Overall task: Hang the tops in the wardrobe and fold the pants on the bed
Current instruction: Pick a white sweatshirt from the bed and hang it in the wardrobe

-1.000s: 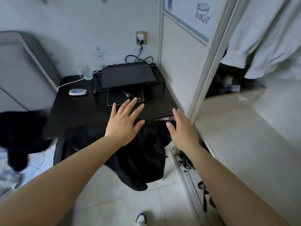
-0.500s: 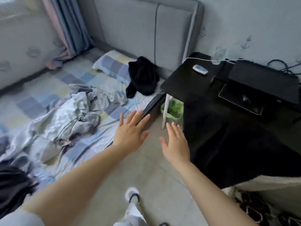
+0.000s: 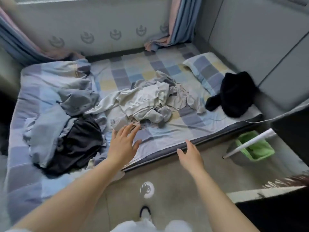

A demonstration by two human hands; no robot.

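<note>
Across the middle of the frame lies the bed (image 3: 167, 131), its checked sheet strewn with clothes. At the centre you have a rumpled heap of pale grey garments (image 3: 143, 104); which are tops and which are pants you cannot tell from here. To the lower left of that heap sits a dark garment (image 3: 80, 144), partly under a light blue-grey cloth (image 3: 45, 129). At the right of the bed, by the checked pillow (image 3: 205, 67), a black garment (image 3: 234, 94) lies bunched against the grey padded headboard (image 3: 267, 47).

Your left hand (image 3: 123, 146) reaches out flat over the near part of the sheet, fingers straight and spread, holding nothing; its fingertips (image 3: 132, 128) are just at the near edge of the pale heap, though whether they touch it is unclear. Your right hand (image 3: 190, 156) hovers at the bed's near edge, fingers relaxed and likewise holding nothing.

At the right of the frame a green bin (image 3: 255, 148) stands on the floor beside a white table leg (image 3: 247, 143). Curtains (image 3: 178, 22) hang at the upper right, their ends pooled on the bed's far corner. At the bottom centre, one shoe (image 3: 145, 213) shows on the floor.
</note>
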